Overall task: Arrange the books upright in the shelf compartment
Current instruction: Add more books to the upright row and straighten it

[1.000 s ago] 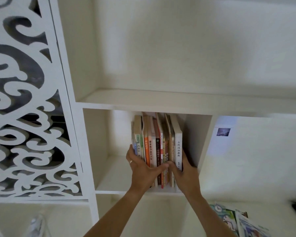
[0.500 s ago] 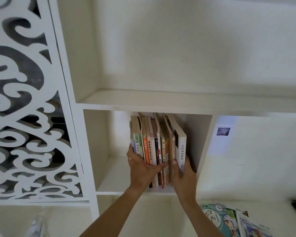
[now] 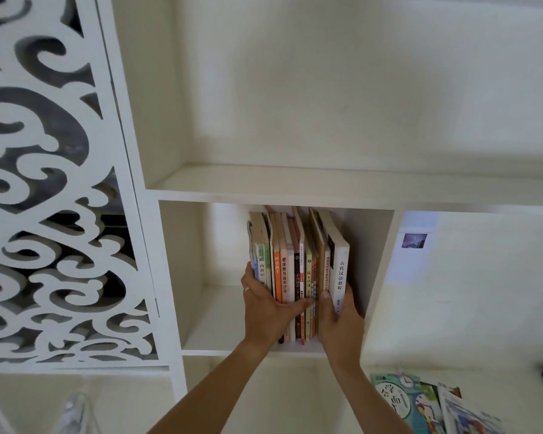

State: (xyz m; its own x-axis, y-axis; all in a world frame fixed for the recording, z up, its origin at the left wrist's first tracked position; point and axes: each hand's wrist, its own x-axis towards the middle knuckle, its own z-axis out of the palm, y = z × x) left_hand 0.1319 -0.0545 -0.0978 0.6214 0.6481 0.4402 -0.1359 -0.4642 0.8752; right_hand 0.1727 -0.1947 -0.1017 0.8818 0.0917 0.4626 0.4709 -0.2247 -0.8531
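A row of several thin books (image 3: 295, 264) stands upright in a white shelf compartment (image 3: 220, 314), spines facing me. My left hand (image 3: 268, 308), a ring on one finger, grips the left part of the row, fingers round the outer side and thumb lying across the spines. My right hand (image 3: 339, 317) grips the white book (image 3: 340, 270) at the right end, thumb on the spines and fingers round its right side. A gap separates that book from the compartment's right wall (image 3: 376, 264).
A carved white scroll panel (image 3: 54, 214) fills the left. A wide shelf (image 3: 326, 183) runs above the compartment. Loose illustrated books (image 3: 420, 405) lie flat on the lower surface at the right. A small picture (image 3: 414, 240) hangs on the back wall to the right.
The row of books has come forward toward me and shifted slightly right, with both hands still round it. The white book at the right end now sticks out further.
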